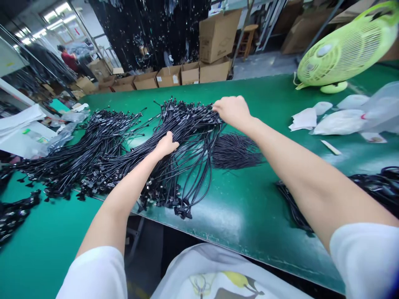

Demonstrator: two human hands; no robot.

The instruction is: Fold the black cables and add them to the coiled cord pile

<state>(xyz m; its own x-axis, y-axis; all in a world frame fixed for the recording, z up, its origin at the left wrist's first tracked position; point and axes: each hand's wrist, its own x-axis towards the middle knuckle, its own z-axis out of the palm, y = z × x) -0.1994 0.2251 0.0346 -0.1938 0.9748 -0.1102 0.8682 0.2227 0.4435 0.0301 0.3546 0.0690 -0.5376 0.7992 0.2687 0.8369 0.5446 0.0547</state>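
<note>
A large heap of black cables (187, 120) with small connectors at both ends lies across the green table in front of me. Over the middle of this heap is my left hand (167, 145), thumb raised and fingers curled among the cables, partly hidden. At the heap's far right end, my right hand (233, 110) has its fingers closed at the cable tips; the exact number held cannot be made out. Just below that hand lies a flat bundle of thin black ties or wires (235, 151). Another pile of black cables (99, 133) spreads to the left.
A green fan (346, 47) stands at the back right of the green table (237, 207). White plastic bags (339, 120) lie below it. Coiled black cables (380, 187) sit at the right, partly behind my forearm. Cardboard boxes (170, 77) line the far edge. Someone in red sits far left.
</note>
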